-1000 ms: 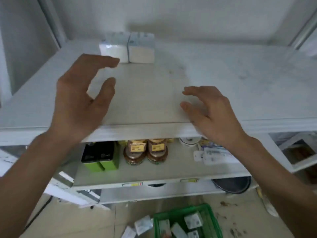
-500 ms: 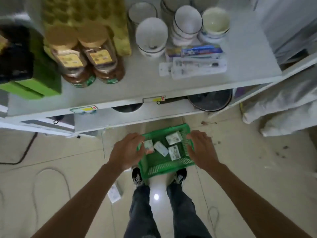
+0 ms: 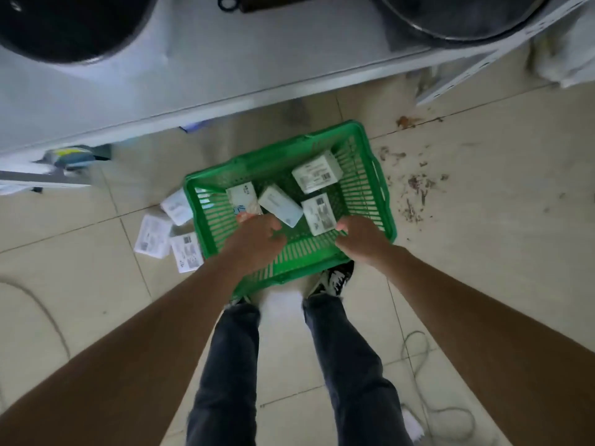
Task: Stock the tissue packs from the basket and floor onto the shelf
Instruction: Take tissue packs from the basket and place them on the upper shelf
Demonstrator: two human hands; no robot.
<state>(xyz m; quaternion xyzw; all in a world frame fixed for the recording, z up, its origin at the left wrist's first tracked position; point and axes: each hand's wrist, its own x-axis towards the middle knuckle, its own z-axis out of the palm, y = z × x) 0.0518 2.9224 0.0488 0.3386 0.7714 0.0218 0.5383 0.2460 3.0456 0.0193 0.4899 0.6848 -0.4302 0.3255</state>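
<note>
A green plastic basket point(image 3: 370, 201) stands on the floor in front of my feet with several white tissue packs inside. My left hand point(image 3: 254, 241) is inside it, fingers curled over the near end of the leftmost pack point(image 3: 240, 197). At the near right, my right hand point(image 3: 362, 238) pinches the corner of a barcode-labelled pack point(image 3: 318, 212). Both packs still rest on the basket floor. Two more packs point(image 3: 280, 204) point(image 3: 317, 172) lie loose between and behind them. Three tissue packs point(image 3: 175, 206) point(image 3: 153, 236) point(image 3: 187, 252) lie on the tiles left of the basket.
The lowest white shelf point(image 3: 225, 69) overhangs just beyond the basket and carries two dark pans point(image 3: 64, 27) point(image 3: 457, 17). A shelf leg point(image 3: 460, 77) stands at the right. Debris point(image 3: 415, 188) is scattered right of the basket, and thin cables point(image 3: 418, 349) run across the floor.
My view dropped from the top shelf to the floor. Both hands came down from the shelf edge into the basket and closed on packs as I bent closer.
</note>
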